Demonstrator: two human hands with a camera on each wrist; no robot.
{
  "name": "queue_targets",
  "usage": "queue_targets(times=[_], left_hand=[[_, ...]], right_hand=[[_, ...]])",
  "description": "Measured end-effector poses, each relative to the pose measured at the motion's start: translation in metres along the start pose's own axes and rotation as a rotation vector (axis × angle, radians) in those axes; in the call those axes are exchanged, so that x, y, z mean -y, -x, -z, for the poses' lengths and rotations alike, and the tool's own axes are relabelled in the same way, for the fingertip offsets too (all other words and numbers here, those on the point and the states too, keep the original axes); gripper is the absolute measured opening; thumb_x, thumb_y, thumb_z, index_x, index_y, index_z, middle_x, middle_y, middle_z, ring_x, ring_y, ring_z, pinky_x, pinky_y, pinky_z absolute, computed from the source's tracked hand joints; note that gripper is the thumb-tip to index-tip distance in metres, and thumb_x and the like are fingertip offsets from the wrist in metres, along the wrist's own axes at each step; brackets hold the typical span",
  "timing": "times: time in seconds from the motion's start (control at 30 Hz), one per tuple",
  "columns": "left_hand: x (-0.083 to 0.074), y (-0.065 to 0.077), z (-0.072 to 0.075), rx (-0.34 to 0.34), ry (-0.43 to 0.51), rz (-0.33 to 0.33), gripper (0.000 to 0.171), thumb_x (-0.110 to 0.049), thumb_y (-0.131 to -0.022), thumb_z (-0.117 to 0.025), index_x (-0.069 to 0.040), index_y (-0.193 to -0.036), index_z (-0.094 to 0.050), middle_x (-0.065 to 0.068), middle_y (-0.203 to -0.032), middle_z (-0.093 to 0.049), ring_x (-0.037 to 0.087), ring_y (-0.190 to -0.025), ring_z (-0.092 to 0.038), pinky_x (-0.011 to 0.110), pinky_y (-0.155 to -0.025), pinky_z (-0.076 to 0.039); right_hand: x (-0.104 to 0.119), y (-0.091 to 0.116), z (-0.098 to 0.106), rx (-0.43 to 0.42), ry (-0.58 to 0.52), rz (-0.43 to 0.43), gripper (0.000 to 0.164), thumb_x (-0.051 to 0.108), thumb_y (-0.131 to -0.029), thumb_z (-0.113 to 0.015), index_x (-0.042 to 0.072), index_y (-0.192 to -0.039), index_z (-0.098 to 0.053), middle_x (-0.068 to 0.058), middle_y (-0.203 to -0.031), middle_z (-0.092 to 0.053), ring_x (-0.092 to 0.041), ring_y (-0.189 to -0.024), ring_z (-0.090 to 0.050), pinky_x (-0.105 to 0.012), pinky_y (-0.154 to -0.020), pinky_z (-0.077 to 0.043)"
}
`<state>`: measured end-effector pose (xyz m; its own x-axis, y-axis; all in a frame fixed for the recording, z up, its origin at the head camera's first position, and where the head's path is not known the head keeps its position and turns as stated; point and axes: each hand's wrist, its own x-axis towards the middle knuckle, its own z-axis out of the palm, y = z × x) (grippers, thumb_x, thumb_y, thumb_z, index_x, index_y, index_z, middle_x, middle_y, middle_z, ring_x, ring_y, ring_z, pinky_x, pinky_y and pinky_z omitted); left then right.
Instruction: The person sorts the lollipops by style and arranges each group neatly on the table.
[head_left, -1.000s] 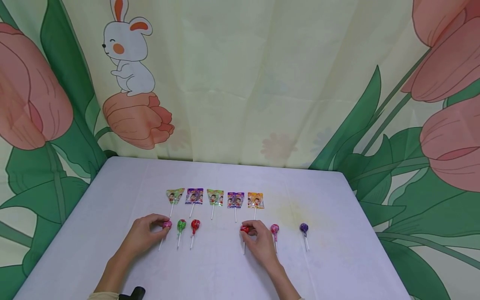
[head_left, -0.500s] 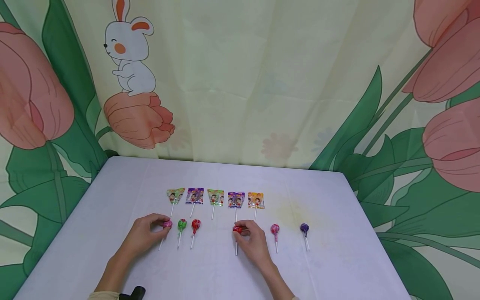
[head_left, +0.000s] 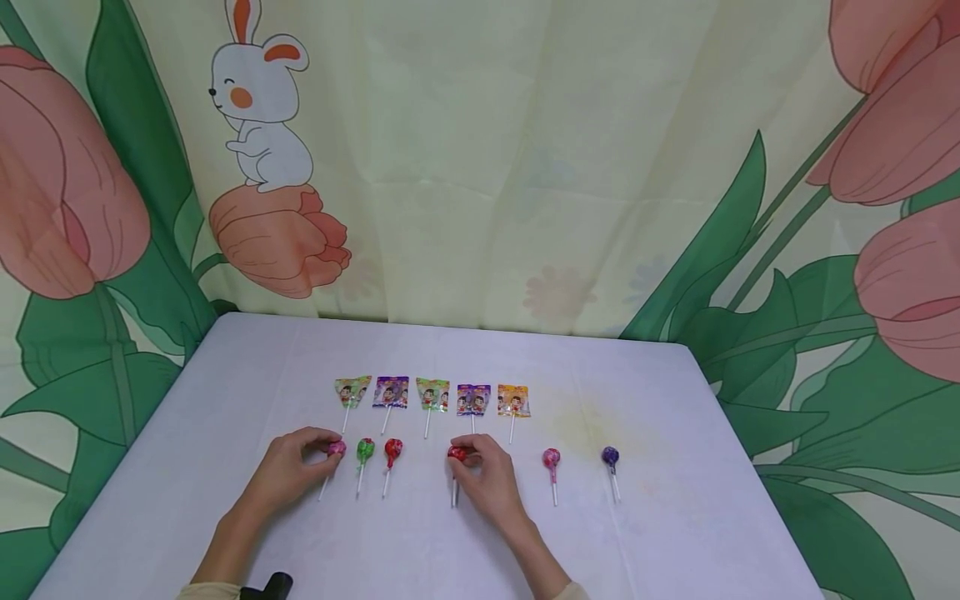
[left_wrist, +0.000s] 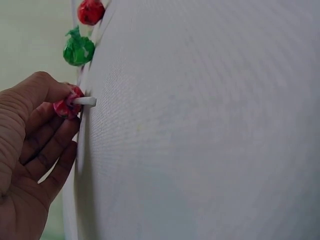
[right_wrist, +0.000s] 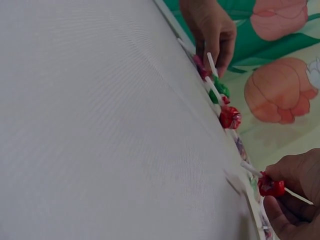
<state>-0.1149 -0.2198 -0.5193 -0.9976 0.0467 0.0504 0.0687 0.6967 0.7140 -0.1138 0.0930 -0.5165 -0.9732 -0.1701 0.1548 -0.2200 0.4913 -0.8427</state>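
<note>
My left hand (head_left: 288, 468) pinches the head of a pink lollipop (left_wrist: 69, 102) at the left end of the front row, its white stick pointing toward me. Beside it lie a green lollipop (head_left: 365, 450) and a red lollipop (head_left: 393, 451). Between thumb and fingers, my right hand (head_left: 486, 482) holds another red lollipop (right_wrist: 271, 184) by its wrapped head, close over the cloth, to the right of that trio. Farther right lie a second pink lollipop (head_left: 551, 459) and a dark purple lollipop (head_left: 611, 457).
Behind the front row lies a row of flat-bagged lollipops, including a green one (head_left: 432, 393), a purple one (head_left: 473, 398) and an orange one (head_left: 513, 400). All rest on a white-covered table (head_left: 675, 533). A printed curtain (head_left: 480, 167) hangs behind it.
My right hand has moved left with the red lollipop, away from the second pink one and toward the left group. My left hand has stayed on its pink lollipop.
</note>
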Motion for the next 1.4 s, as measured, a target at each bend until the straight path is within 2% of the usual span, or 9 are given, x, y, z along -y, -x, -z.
queue_targets(times=[0.17,0.77,1.4], left_hand=[[-0.001,0.001,0.001,0.009,0.014,0.011,0.027,-0.011,-0.086,-0.081,-0.005,-0.112,-0.075,0.003,-0.102,-0.074,0.025,-0.101,-0.067,0.052,-0.097,-0.055],[0.002,-0.001,-0.001,-0.002,-0.008,-0.014,0.027,-0.010,-0.086,-0.080,-0.005,-0.112,-0.075,0.002,-0.101,-0.073,0.025,-0.100,-0.067,0.052,-0.096,-0.056],[0.001,-0.001,-0.001,-0.013,0.001,-0.015,0.026,-0.011,-0.086,-0.080,-0.006,-0.111,-0.075,0.000,-0.099,-0.073,0.025,-0.100,-0.068,0.053,-0.098,-0.055]], right_hand=[[0.003,-0.004,-0.006,-0.003,-0.016,0.004,0.022,0.006,-0.091,-0.075,0.007,-0.113,-0.071,-0.003,-0.107,-0.070,-0.017,-0.095,-0.067,-0.025,-0.086,-0.059],[0.010,-0.017,-0.032,-0.018,-0.046,0.058,0.020,0.002,-0.088,-0.076,0.003,-0.107,-0.071,-0.007,-0.101,-0.070,-0.020,-0.090,-0.069,-0.026,-0.081,-0.060],[0.012,-0.021,-0.043,0.025,0.009,0.018,0.020,0.007,-0.090,-0.076,0.006,-0.109,-0.072,-0.002,-0.102,-0.070,-0.013,-0.092,-0.066,-0.024,-0.082,-0.059]])
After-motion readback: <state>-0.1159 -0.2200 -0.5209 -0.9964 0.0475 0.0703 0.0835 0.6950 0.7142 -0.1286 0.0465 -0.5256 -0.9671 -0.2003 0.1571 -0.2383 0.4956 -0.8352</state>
